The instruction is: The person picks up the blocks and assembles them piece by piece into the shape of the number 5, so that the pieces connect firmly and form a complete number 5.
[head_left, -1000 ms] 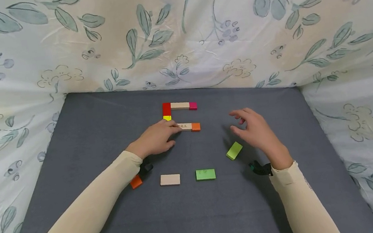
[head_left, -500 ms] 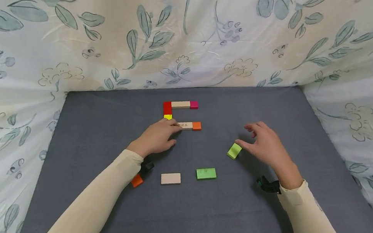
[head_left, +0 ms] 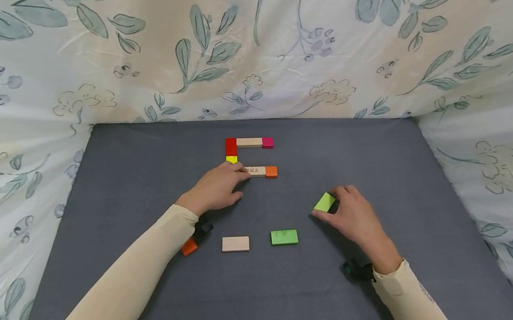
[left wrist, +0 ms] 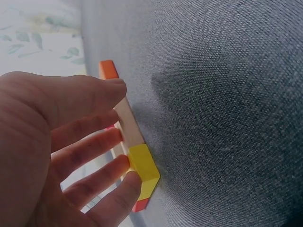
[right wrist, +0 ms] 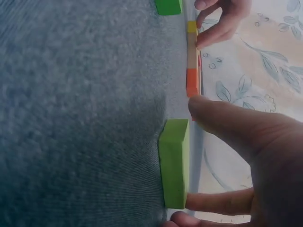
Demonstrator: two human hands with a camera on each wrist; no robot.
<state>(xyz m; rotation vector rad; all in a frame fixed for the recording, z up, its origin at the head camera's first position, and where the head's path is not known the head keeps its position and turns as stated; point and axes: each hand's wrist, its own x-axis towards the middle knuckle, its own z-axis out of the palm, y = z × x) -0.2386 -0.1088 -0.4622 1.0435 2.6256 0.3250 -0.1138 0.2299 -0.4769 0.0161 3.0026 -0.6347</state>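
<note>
In the head view my left hand rests on the corner of a block outline, fingers lightly bent. Its fingertips touch the yellow block and the wooden strip beside it in the left wrist view, with the thumb raised above the strip. An orange block ends this lower row. To the right, my right hand spans a lime green block, thumb at one end and fingers at the other. The right wrist view has the same block at the cloth, its ends between thumb and fingertips.
A red block, a plain strip and a pink block form the upper row. Nearer lie a green block, a pale block and an orange-red block partly under the left wrist. Patterned cloth walls surround the grey surface.
My right hand has come down and toward the body, then closed in around the lime green block from the right. The left hand has stayed on the block outline.
</note>
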